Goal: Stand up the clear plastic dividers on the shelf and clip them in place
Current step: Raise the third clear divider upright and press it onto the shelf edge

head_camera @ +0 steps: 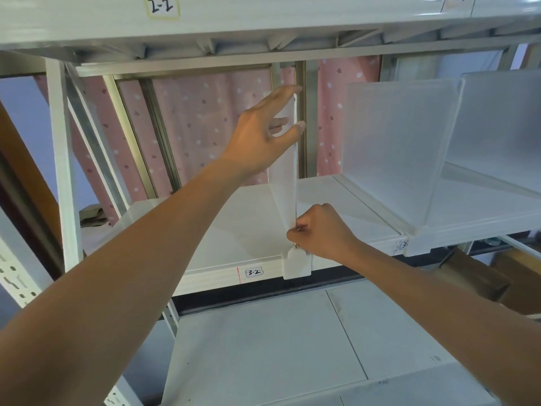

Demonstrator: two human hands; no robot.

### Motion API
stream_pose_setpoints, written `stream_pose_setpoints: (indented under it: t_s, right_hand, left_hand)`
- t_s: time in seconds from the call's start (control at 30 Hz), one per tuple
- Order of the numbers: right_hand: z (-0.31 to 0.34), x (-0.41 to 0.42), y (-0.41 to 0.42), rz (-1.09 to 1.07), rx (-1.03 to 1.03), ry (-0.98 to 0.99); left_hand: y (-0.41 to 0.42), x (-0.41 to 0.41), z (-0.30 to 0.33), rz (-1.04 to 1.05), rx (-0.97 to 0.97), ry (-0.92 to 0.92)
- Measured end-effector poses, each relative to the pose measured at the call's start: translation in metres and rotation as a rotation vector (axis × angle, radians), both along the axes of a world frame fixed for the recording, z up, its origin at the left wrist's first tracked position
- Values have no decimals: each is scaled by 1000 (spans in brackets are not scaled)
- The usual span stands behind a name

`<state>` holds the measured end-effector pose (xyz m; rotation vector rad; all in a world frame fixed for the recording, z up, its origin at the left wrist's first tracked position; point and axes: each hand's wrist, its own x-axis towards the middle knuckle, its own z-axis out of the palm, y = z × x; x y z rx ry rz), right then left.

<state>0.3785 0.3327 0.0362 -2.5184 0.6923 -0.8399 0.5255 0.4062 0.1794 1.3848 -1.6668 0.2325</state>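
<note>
**Divider upright at the front lip of shelf 3-2**

We face a white metal shelving rack (63, 159) with a pink dotted curtain (205, 118) behind it. Our middle shelf (234, 230) carries the handwritten label "3-2" (253, 272) on its front edge; the shelf above is marked "2-2" (162, 5). To the right, a frosted clear divider (398, 148) already stands upright. In the centre we hold another clear plastic divider (285, 177) edge-on and vertical. Our left hand (263, 133) is spread wide, fingers and thumb bracing its upper part. Our right hand (319, 232) is curled tight, pinching the divider's lower front corner just above its white clip (297, 265), which sits over the shelf's front lip.
</note>
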Motion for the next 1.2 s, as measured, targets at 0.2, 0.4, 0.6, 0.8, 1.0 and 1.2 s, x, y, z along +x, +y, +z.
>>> stream_pose_setpoints:
  t_s: [0.2, 0.4, 0.6, 0.8, 1.0, 1.2]
  right_hand:
    - [0, 1, -1, 5, -16, -2]
    - [-3, 1, -1, -3, -32, -9]
    - [-5, 4, 0, -47, -56, -28]
    - [-5, 3, 6, -50, -82, -46]
    - [-10, 0, 1, 15, -99, -80]
    - [-21, -16, -7, 96, -69, -48]
  left_hand:
    - [0, 3, 0, 1, -1, -14]
    - [2, 3, -1, -4, -16, -16]
    - [3, 2, 0, -7, -27, -13]
    - [-1, 1, -3, -17, -52, 20]
    - [0, 3, -5, -8, -49, 14]
    - [11, -2, -8, 32, 14, 19]
